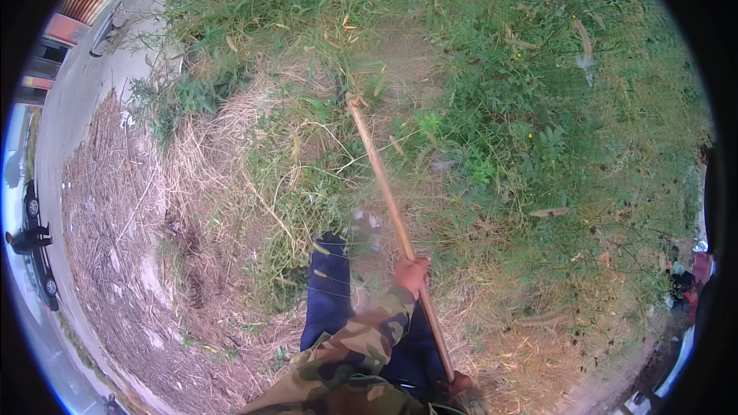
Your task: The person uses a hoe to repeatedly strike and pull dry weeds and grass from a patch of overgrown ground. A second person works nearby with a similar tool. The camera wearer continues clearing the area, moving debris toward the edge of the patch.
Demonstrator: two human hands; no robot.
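A long wooden handle (383, 181) slants from the bottom right of centre up to the middle of the view, its far end among weeds. My left hand (411, 274) is closed around the handle about midway along it. Near the lower end, my right hand (460, 384) grips the same handle, partly cut off by the frame's bottom. At the far end, a small dark piece shows among the stems; grass hides what it is. Cut or flattened weeds (311, 196) lie left of the handle, in front of my blue trouser leg.
Tall green weeds (519, 98) stand to the right and ahead. Dry stalks (115, 219) cover the ground at left, beside a paved road (78, 75). A dark car (40, 248) and a person (29, 239) are at the far left. Red and dark items lie at the far right.
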